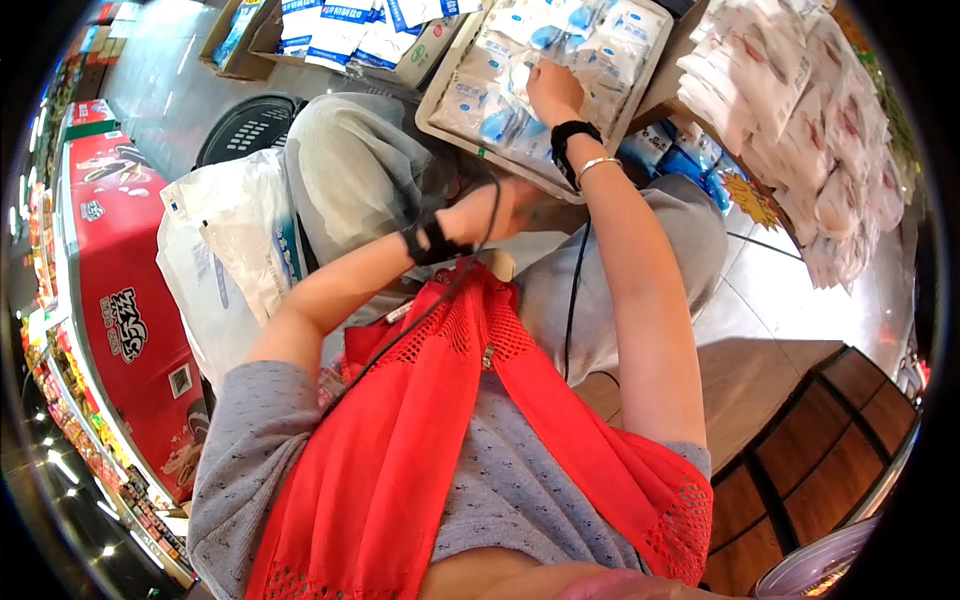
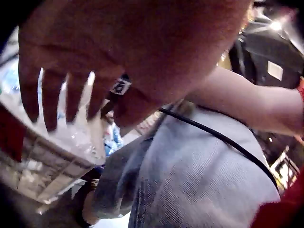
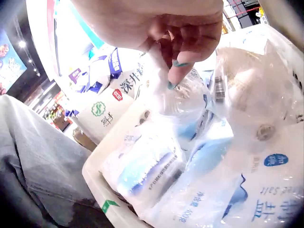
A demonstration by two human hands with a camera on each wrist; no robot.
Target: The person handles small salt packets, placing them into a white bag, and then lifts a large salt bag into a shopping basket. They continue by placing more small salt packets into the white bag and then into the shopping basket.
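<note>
A pale plastic crate (image 1: 455, 140) stands in front of the knees, filled with clear bags of white salt (image 3: 142, 166) printed in blue. My right hand (image 1: 556, 92) reaches over the crate. In the right wrist view its curled fingers and thumb pinch the top of one salt bag (image 3: 183, 99) among the others. My left hand (image 1: 490, 212) is blurred in the head view, just outside the crate's near edge and between the knees. The left wrist view shows the left hand (image 2: 95, 57) with fingers extended and slightly spread, holding nothing.
Boxes of blue-and-white packets (image 1: 345, 35) stand beyond the crate. White bags (image 1: 800, 120) are heaped on the right. A filled plastic bag (image 1: 215, 270) sits by the left knee, near a black basket (image 1: 245, 130). A black cable (image 1: 575, 300) hangs in front of the body.
</note>
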